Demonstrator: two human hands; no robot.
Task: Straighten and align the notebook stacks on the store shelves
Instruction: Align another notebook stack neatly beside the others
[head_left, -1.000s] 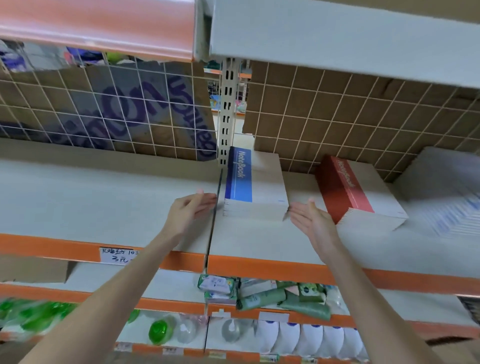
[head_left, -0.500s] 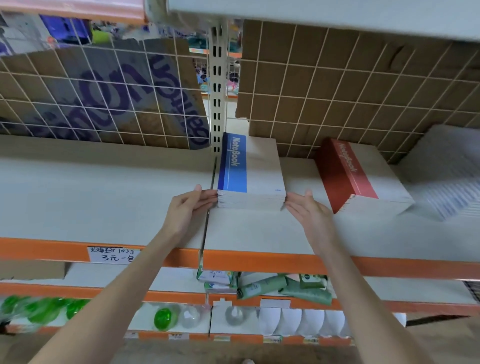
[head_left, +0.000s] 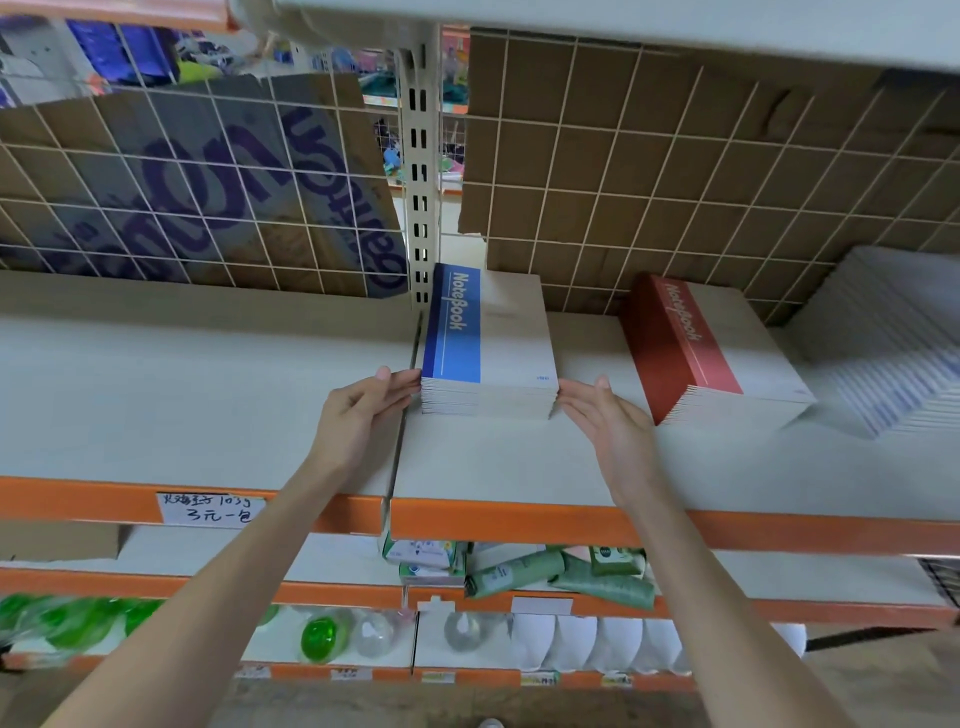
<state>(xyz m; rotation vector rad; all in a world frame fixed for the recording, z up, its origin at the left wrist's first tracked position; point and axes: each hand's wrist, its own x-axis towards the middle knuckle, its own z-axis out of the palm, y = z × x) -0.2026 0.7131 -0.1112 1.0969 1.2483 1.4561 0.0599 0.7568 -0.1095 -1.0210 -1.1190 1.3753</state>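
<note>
A stack of blue-striped notebooks (head_left: 498, 343) lies on the white shelf (head_left: 208, 405), just right of the seam between two shelf boards. My left hand (head_left: 363, 410) presses its straight fingertips against the stack's front left corner. On the other side, my right hand (head_left: 608, 421) touches the front right corner with flat fingers. A stack of red-striped notebooks (head_left: 711, 348) lies to the right, turned at an angle. Further right sits a blurred stack of white notebooks (head_left: 883, 343).
A wire grid backed by cardboard (head_left: 675, 171) closes the rear of the shelf. A slotted upright post (head_left: 421, 171) stands behind the blue stack. The shelf's orange front edge (head_left: 519, 525) carries a handwritten price tag (head_left: 208, 509). Lower shelves hold green packets (head_left: 561, 577) and bottles (head_left: 322, 636).
The blue stack's loose front edge has been squared up between my hands. Both hands stayed at its front corners while the camera tilted and moved closer.
</note>
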